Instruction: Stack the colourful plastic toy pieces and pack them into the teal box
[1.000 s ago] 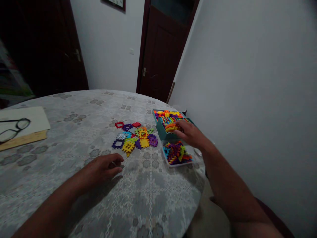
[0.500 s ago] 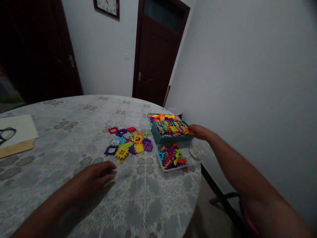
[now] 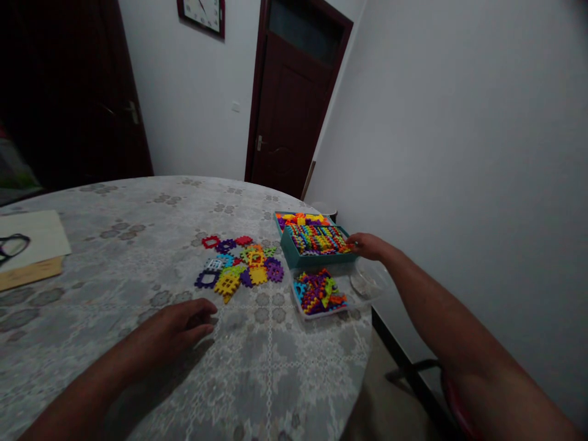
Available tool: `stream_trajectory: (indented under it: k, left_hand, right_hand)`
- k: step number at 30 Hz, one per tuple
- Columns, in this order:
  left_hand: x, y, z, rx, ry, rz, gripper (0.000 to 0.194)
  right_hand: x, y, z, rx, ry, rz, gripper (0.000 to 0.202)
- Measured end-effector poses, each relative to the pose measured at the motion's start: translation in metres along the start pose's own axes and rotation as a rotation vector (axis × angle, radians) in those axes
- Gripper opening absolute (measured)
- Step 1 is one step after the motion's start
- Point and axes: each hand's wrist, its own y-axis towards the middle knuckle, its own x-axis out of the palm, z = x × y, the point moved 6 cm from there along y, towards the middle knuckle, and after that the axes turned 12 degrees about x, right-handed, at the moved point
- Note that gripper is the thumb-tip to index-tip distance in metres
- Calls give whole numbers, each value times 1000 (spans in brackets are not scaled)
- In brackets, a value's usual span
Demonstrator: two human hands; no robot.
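Note:
My left hand [image 3: 190, 321] rests on the tablecloth, its fingers loosely bent and the thumb apart, with nothing in it. Beyond it lies a loose group of colourful interlocking plastic pieces [image 3: 227, 285], some toothed squares with window cut-outs, in yellow, purple, red, blue and green. My right hand [image 3: 367, 246] reaches to the right end of a teal box [image 3: 298, 260]. Its fingers are stretched out at the end of the upright rows of plastic pieces [image 3: 319, 237]; no held piece shows, though the fingertips partly hide that end.
Before the teal box stands a clear plastic tray [image 3: 316, 316] with jumbled pieces, beside a clear round container [image 3: 365, 282]. Another shallow box [image 3: 301, 217] of pieces lies behind. Glasses [image 3: 13, 245] lie on paper [image 3: 43, 229] at left. The table edge curves close on the right.
The orange-yellow piece seen at my right fingertips now stands among the rows in the teal box, and the fingers have loosened slightly. My left hand has stayed put.

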Motion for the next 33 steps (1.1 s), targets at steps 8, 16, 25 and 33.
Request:
stream_trajectory:
  k: [8, 16, 25, 33]
  left_hand:
    - [1, -1, -1, -12, -15, 6, 50]
    - [3, -1, -9, 7, -12, -8, 53]
    - [-1, -3, 13, -9, 30, 14, 41]
    - [-20, -6, 0, 5, 249, 291, 39]
  right_hand:
    - [0, -6, 0, 127, -108, 24, 34]
    - [-8, -30, 4, 296, -188, 55, 37]
    - [-29, -91, -92, 122, -82, 213, 30]
    - [26, -165, -299, -454, 424, 114, 39]
